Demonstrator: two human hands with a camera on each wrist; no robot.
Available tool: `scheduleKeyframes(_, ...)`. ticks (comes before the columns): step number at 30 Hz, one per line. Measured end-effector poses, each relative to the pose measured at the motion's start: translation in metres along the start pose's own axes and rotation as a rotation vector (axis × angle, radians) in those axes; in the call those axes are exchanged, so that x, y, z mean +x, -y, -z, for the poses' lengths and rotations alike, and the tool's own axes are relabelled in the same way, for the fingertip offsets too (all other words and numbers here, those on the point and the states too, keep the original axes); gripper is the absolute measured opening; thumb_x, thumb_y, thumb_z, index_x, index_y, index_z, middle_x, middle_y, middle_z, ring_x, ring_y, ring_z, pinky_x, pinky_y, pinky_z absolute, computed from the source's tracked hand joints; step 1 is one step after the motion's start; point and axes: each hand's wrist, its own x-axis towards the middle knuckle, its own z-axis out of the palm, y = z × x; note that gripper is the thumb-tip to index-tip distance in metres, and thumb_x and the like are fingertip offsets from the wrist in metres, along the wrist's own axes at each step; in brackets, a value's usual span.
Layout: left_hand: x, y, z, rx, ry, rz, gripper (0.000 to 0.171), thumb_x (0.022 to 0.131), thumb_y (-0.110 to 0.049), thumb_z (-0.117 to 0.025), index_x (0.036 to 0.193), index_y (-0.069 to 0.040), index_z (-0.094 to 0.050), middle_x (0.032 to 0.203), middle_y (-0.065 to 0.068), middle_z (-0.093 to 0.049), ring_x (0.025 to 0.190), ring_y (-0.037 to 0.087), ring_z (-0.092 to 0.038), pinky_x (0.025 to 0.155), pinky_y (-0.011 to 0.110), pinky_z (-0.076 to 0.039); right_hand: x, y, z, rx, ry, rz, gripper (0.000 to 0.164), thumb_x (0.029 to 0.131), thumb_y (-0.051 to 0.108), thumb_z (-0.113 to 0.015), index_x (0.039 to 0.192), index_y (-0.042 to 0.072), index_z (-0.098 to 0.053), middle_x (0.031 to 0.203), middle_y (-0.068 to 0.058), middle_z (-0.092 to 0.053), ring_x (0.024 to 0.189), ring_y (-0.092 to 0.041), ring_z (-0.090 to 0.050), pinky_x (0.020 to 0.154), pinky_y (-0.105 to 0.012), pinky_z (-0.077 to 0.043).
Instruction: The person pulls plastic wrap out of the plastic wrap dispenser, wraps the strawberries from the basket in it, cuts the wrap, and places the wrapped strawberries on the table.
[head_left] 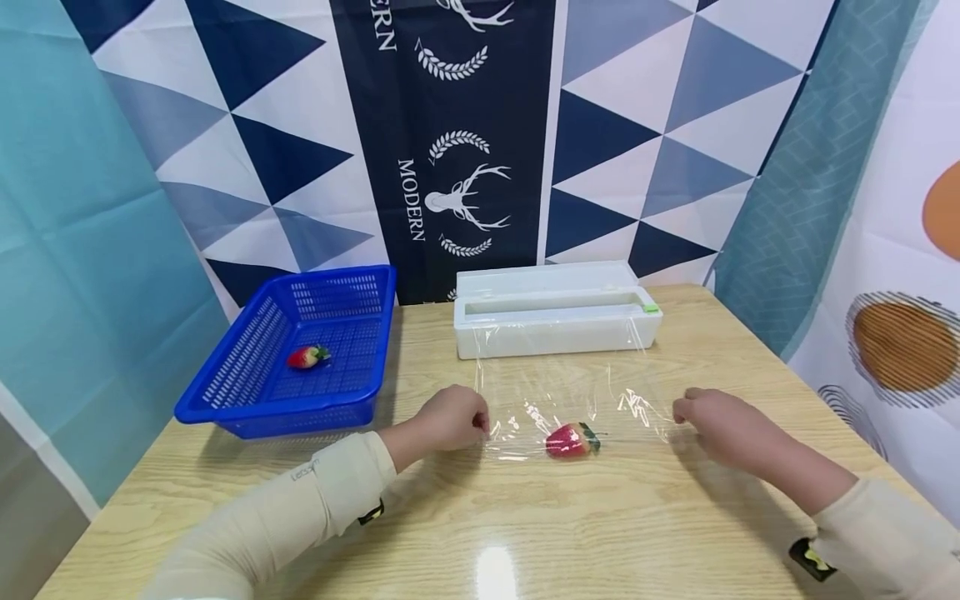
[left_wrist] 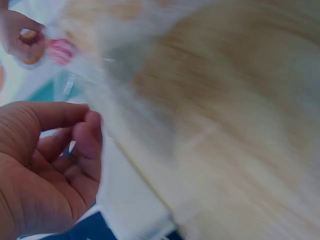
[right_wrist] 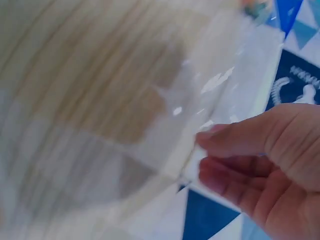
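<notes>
A sheet of clear plastic wrap [head_left: 555, 392] stretches from the white wrap box [head_left: 555, 335] toward the person. My left hand [head_left: 452, 418] pinches its near left corner, thumb against forefinger in the left wrist view. At the opposite corner my right hand [head_left: 716, 423] pinches the film between thumb and fingers. Between the hands a red strawberry [head_left: 567, 441] with green leaves shows at the sheet's near edge, overlapped by the film in the head view. The box stands with its lid [head_left: 547, 278] raised, and the film passes over its front edge.
A blue plastic basket [head_left: 360, 392] stands at the left of the wooden table [head_left: 465, 533], with another strawberry [head_left: 307, 357] inside. A small green piece [head_left: 650, 308] sits on the box's right end. Patterned cloth [head_left: 465, 100] hangs behind the table.
</notes>
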Motion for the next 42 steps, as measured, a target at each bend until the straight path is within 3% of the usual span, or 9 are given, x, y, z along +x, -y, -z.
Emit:
scheduleKeyframes(4, 0.008, -0.028, 0.002, 0.015, -0.046, -0.155, 0.009, 0.083, -0.008, -0.071, 0.078, -0.015, -0.07, 0.074, -0.009, -0.064, 0.069, 0.003, -0.055, 0.068, 0.019, -0.046, 0.017, 0.027, 0.001, 0.083, -0.164, 0.175, 0.039, 0.06, -0.01, -0.083, 0.087, 0.01, -0.065, 0.086, 0.004, -0.058, 0.076, -0.015, -0.059, 0.065, -0.033, -0.053)
scheduleKeyframes(6, 0.014, -0.043, -0.001, 0.053, -0.057, -0.243, 0.006, 0.084, -0.01, -0.072, 0.082, -0.016, -0.071, 0.078, -0.009, -0.065, 0.071, 0.001, -0.054, 0.069, 0.015, -0.045, 0.025, 0.04, -0.001, 0.123, -0.194, 0.25, 0.038, 0.062, -0.007, -0.085, 0.089, 0.011, -0.065, 0.091, 0.004, -0.06, 0.081, -0.014, -0.06, 0.069, -0.033, -0.054)
scheduleKeyframes(10, 0.024, -0.063, -0.011, 0.144, -0.051, -0.354, 0.005, 0.084, -0.019, -0.076, 0.088, -0.017, -0.073, 0.081, -0.009, -0.06, 0.071, 0.0, -0.05, 0.064, 0.012, -0.04, 0.039, 0.058, -0.007, 0.168, -0.143, 0.292, 0.037, 0.066, 0.001, -0.086, 0.095, 0.01, -0.066, 0.097, 0.002, -0.06, 0.086, -0.015, -0.06, 0.073, -0.032, -0.054)
scheduleKeyframes(16, 0.034, -0.07, -0.023, 0.209, -0.028, -0.398, 0.018, 0.079, -0.028, -0.081, 0.09, -0.017, -0.071, 0.076, -0.011, -0.052, 0.067, 0.001, -0.046, 0.059, 0.013, -0.036, 0.049, 0.063, -0.019, 0.212, -0.072, 0.288, 0.036, 0.067, 0.004, -0.087, 0.094, 0.011, -0.064, 0.093, 0.004, -0.059, 0.083, -0.01, -0.057, 0.073, -0.03, -0.053)
scheduleKeyframes(22, 0.04, -0.067, -0.029, 0.167, -0.046, -0.378, 0.014, 0.08, -0.023, -0.08, 0.086, -0.017, -0.069, 0.075, -0.01, -0.055, 0.067, 0.001, -0.046, 0.06, 0.012, -0.036, 0.055, 0.064, -0.022, 0.193, -0.048, 0.259, 0.033, 0.069, 0.006, -0.086, 0.091, 0.012, -0.062, 0.085, 0.008, -0.056, 0.075, -0.005, -0.052, 0.067, -0.027, -0.051)
scheduleKeyframes(29, 0.048, -0.064, -0.028, 0.112, -0.055, -0.362, 0.01, 0.082, -0.022, -0.077, 0.085, -0.015, -0.07, 0.075, -0.009, -0.058, 0.068, 0.0, -0.046, 0.06, 0.011, -0.037, 0.061, 0.063, -0.024, 0.25, -0.049, 0.227, 0.024, 0.076, 0.005, -0.082, 0.087, 0.014, -0.063, 0.08, 0.009, -0.054, 0.07, -0.004, -0.049, 0.062, -0.022, -0.046)
scheduleKeyframes(37, 0.057, -0.054, -0.022, -0.134, 0.034, -0.305, 0.009, 0.082, -0.019, -0.078, 0.086, -0.012, -0.073, 0.072, -0.012, -0.064, 0.068, -0.001, -0.057, 0.062, 0.009, -0.043, 0.064, 0.054, -0.018, 0.394, 0.018, 0.196, 0.019, 0.08, -0.001, -0.075, 0.09, 0.012, -0.064, 0.079, 0.011, -0.06, 0.07, -0.003, -0.055, 0.062, -0.023, -0.049)
scheduleKeyframes(42, 0.065, -0.051, -0.019, -0.192, 0.082, -0.247, 0.007, 0.087, -0.018, -0.073, 0.088, -0.011, -0.074, 0.073, -0.013, -0.066, 0.068, -0.005, -0.057, 0.065, 0.009, -0.045, 0.07, 0.045, -0.017, 0.499, 0.106, 0.13, 0.013, 0.086, 0.0, -0.069, 0.092, 0.011, -0.064, 0.08, 0.011, -0.063, 0.072, -0.002, -0.057, 0.063, -0.025, -0.051)
